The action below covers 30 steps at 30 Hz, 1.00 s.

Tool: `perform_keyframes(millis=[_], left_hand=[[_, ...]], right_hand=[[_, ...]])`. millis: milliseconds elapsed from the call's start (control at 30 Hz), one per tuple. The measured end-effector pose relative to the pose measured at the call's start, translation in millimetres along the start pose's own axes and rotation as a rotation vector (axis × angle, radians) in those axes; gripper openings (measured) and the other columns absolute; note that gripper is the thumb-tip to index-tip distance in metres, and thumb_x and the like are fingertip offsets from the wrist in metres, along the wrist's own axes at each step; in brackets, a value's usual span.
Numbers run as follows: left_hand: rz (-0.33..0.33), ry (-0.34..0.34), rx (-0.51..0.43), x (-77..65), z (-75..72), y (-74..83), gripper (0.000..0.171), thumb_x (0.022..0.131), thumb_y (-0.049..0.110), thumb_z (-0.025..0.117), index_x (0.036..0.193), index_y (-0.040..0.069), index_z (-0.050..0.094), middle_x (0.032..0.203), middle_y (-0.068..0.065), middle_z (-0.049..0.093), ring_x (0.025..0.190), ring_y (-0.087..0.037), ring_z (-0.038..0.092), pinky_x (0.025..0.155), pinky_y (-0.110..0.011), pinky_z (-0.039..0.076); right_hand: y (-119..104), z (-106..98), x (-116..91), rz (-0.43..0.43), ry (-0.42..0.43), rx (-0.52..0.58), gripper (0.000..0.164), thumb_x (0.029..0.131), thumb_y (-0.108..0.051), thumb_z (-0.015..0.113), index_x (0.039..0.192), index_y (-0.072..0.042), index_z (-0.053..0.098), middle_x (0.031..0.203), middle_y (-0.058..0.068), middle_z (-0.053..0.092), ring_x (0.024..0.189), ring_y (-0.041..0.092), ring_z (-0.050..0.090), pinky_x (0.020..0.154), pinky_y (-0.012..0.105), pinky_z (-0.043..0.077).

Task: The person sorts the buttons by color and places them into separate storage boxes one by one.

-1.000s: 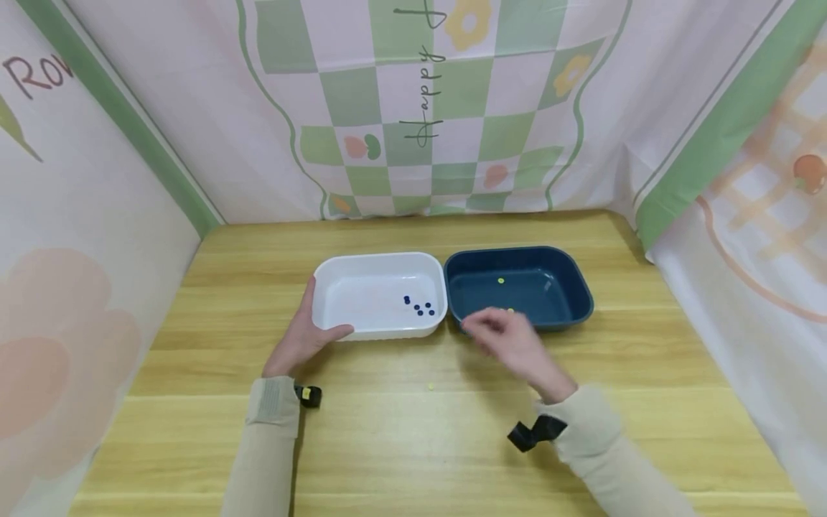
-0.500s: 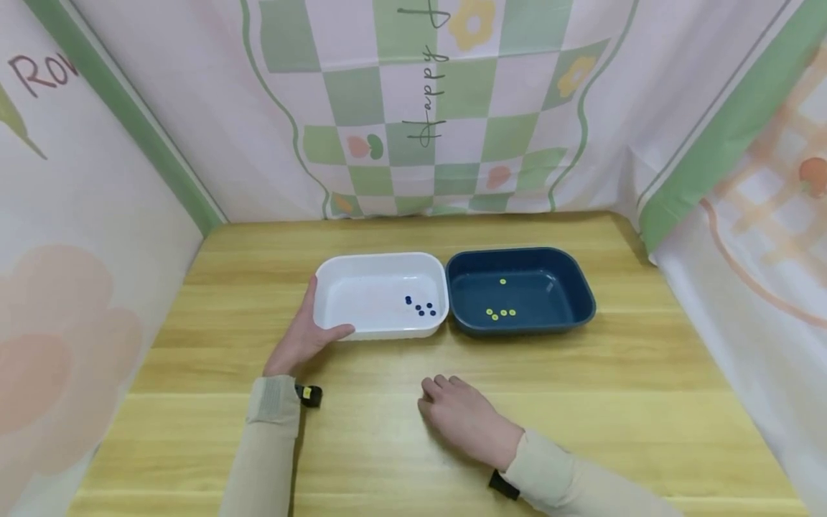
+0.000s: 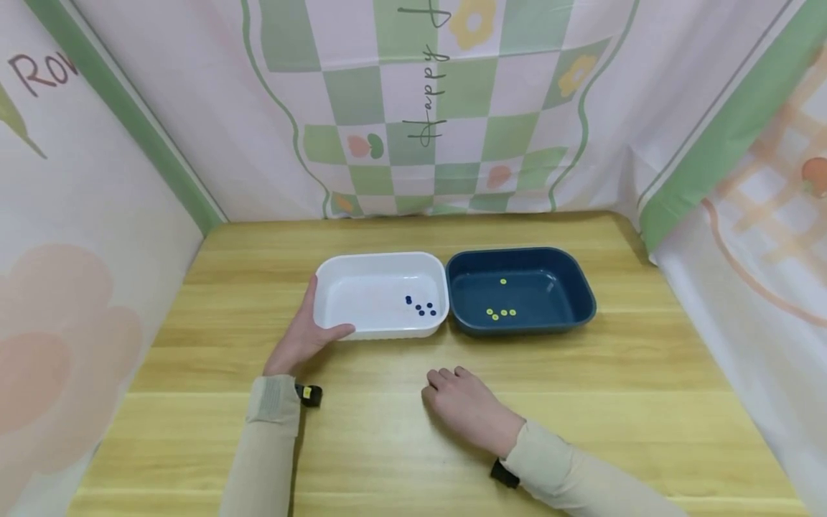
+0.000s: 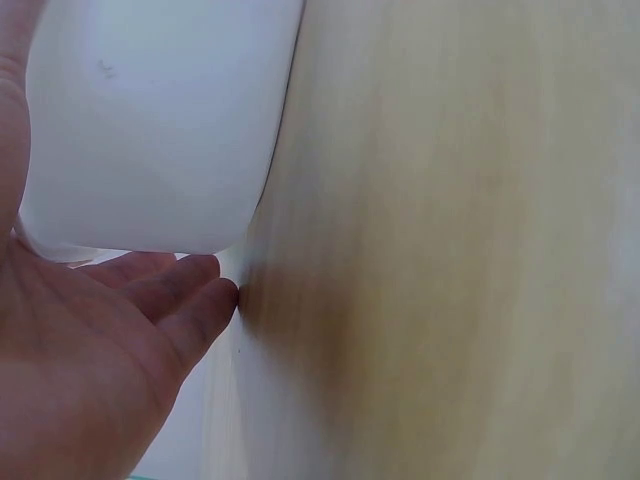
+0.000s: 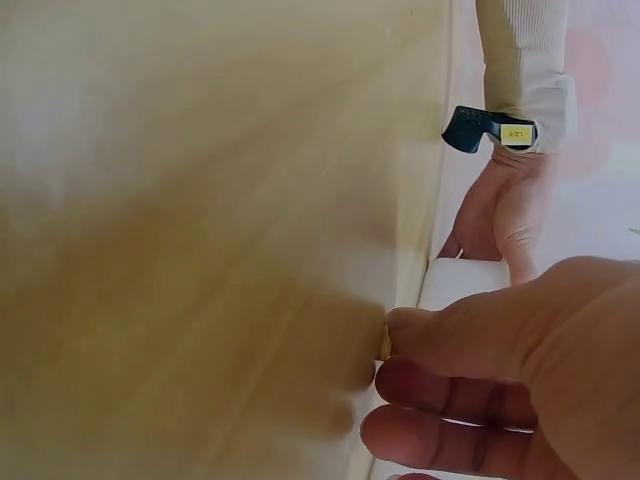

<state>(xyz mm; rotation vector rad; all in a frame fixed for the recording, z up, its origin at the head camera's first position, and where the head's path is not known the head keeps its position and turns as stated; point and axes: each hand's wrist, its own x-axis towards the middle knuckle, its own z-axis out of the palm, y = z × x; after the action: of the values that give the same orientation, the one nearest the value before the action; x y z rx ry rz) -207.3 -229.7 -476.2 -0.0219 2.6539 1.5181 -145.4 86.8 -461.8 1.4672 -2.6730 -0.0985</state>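
My left hand (image 3: 299,337) holds the left end of a white plastic basin (image 3: 368,333), thumb along its front and fingers at its side. In the left wrist view its fingertips lie close to the table under the basin's end. Several small dark blue discs (image 3: 418,307) lie inside, toward the right. My right hand (image 3: 470,408) is low over the table in front of the basins. In the right wrist view its thumb and finger pinch a small yellow disc (image 5: 385,342) at the tabletop. Several like yellow discs (image 3: 504,313) lie in a dark blue basin (image 3: 520,330).
The two basins stand side by side on a wooden table (image 3: 362,445), rims nearly touching. A patterned cloth (image 3: 413,172) hangs behind the table, with more cloth at both sides. Each wrist wears a small black camera (image 3: 311,396).
My right hand has moved from over the dark blue basin down and left to the table, at the spot of the loose yellow disc. The left hand stays at the white basin.
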Motion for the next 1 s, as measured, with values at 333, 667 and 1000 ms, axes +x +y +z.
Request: perform_keyframes(millis=[333, 667, 1000], left_hand=[[-0.002, 0.002, 0.01, 0.5, -0.4, 1.8, 0.127, 0.075, 0.043, 0.083, 0.156, 0.024, -0.013, 0.162, -0.012, 0.003, 0.142, -0.034, 0.019, 0.113, -0.055, 0.019], [0.002, 0.0, 0.023, -0.2, 0.4, -0.2, 0.127, 0.075, 0.047, 0.082, 0.156, 0.022, -0.012, 0.162, -0.011, 0.001, 0.144, -0.034, 0.016, 0.113, -0.055, 0.019], [-0.003, 0.002, 0.038, -1.1, 0.2, 0.2, 0.126, 0.075, 0.047, 0.081, 0.155, 0.024, -0.013, 0.162, -0.011, 0.001, 0.144, -0.035, 0.015, 0.113, -0.055, 0.019]], right_hand=[[8, -2, 2, 0.09, -0.04, 0.025, 0.013, 0.081, -0.004, 0.072, 0.091, -0.011, 0.072, 0.084, 0.001, 0.057, 0.073, 0.015, 0.053, 0.061, 0.03, 0.045], [2, -6, 4, 0.137, -0.127, -0.038, 0.008, 0.089, -0.012, 0.065, 0.087, -0.007, 0.071, 0.085, 0.004, 0.058, 0.077, 0.019, 0.054, 0.068, 0.036, 0.05], [-2, -5, 7, 0.077, -0.108, -0.105, 0.009, 0.086, -0.01, 0.064, 0.082, -0.007, 0.071, 0.08, 0.004, 0.056, 0.071, 0.018, 0.052, 0.063, 0.032, 0.045]])
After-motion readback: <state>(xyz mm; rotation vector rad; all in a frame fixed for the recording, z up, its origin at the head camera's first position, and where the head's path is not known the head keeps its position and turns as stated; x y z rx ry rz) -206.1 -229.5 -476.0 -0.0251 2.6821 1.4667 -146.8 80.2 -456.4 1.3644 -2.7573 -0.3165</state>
